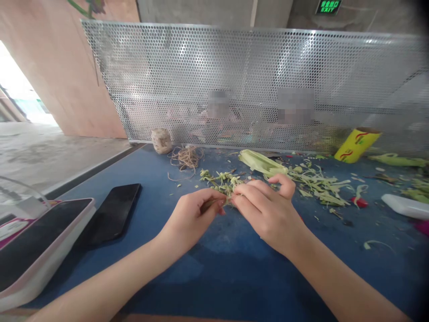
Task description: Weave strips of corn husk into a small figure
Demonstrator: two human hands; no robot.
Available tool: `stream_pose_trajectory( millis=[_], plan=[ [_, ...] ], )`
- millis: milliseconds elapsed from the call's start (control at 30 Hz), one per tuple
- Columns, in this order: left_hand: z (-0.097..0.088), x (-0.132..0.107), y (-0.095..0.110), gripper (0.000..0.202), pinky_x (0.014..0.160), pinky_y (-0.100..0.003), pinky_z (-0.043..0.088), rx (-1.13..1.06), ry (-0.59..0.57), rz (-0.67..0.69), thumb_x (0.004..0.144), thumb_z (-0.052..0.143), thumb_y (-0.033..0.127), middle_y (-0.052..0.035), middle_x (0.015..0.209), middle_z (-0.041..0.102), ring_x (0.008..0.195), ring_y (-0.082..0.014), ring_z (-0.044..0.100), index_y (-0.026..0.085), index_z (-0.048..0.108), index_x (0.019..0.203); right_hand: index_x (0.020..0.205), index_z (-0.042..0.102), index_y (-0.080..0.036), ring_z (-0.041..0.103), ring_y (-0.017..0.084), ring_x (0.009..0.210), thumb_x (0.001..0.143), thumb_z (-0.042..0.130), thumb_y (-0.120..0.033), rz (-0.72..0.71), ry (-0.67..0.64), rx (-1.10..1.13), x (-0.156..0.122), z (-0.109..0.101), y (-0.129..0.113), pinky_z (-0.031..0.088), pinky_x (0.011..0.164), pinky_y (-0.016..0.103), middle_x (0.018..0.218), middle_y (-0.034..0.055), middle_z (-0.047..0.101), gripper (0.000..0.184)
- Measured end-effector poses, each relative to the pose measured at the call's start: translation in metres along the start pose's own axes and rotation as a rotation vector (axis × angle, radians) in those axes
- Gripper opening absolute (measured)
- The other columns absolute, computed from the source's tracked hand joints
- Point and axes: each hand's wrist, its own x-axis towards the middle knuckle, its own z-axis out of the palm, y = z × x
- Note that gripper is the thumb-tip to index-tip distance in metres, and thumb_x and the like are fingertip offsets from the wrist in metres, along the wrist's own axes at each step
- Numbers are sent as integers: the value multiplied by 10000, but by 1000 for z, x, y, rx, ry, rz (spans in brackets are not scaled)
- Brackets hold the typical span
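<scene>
Both of my hands meet over the middle of the blue table [214,286], pinching a small pale-green bundle of knotted plant strips [224,180]. My left hand [196,212] has its thumb and fingers closed on the near end. From the right side, my right hand [268,210] grips the same spot with thumb and index finger, its little finger raised. The exact contact is partly hidden by the fingers. Just behind my right hand lies a pale-green corn husk [259,162], and shredded husk strips [321,185] spread to its right.
A loose heap of twine [186,157] and a twine ball [161,141] sit at the back left. Phones [117,212] lie on the left. A yellow roll [357,145] leans at the back right, before the perforated metal screen [187,67]. A white object [405,206] is far right.
</scene>
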Motion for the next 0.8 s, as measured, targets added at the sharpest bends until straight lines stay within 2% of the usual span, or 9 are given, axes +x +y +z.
stream_pose_trajectory(
  millis=[233,367,467,567,667,733,800],
  plan=[
    [2,-2,1,159,536,-200,439,-34,-18,-27,779,475,214,0,636,633,596,-118,573,165,626,764,724,537,-190,563,131,734,795,473,-66,89,60,-52,0,5,-6,242,792,395,818,-21,659,157],
    [3,-3,3,148,444,-172,384,-153,-41,-79,775,492,235,17,596,596,490,-78,492,160,618,754,771,547,-186,559,134,703,794,507,-116,53,106,-43,-1,8,-9,317,734,349,846,9,666,84],
    [3,-3,6,144,384,-161,332,-256,-69,-109,773,506,264,33,554,567,411,-51,413,156,600,753,818,542,-187,560,178,849,779,536,-130,31,167,-19,-2,10,-9,335,752,338,905,36,664,69],
    [1,-4,7,146,378,-161,326,-316,-95,-124,775,509,283,36,559,568,397,-44,397,155,578,756,830,505,-197,527,198,999,792,499,-104,43,162,19,-2,14,-8,267,849,374,964,31,651,101],
    [1,-3,6,146,377,-163,322,-332,-104,-144,774,510,283,33,568,568,398,-43,394,150,568,762,822,460,-177,569,154,849,814,436,-78,38,95,81,-1,20,-8,254,834,359,820,28,647,102],
    [1,-2,5,147,375,-164,318,-335,-105,-158,767,519,283,31,572,567,397,-42,391,144,568,768,836,446,-166,542,128,702,823,412,-80,36,67,83,0,23,-7,262,791,344,715,10,616,94],
    [1,-2,6,153,372,-163,311,-355,-112,-163,762,528,290,32,569,565,395,-40,391,143,569,776,858,439,-163,495,122,647,821,403,-79,33,65,69,-1,25,-7,254,761,334,670,-5,584,98]
  ],
)
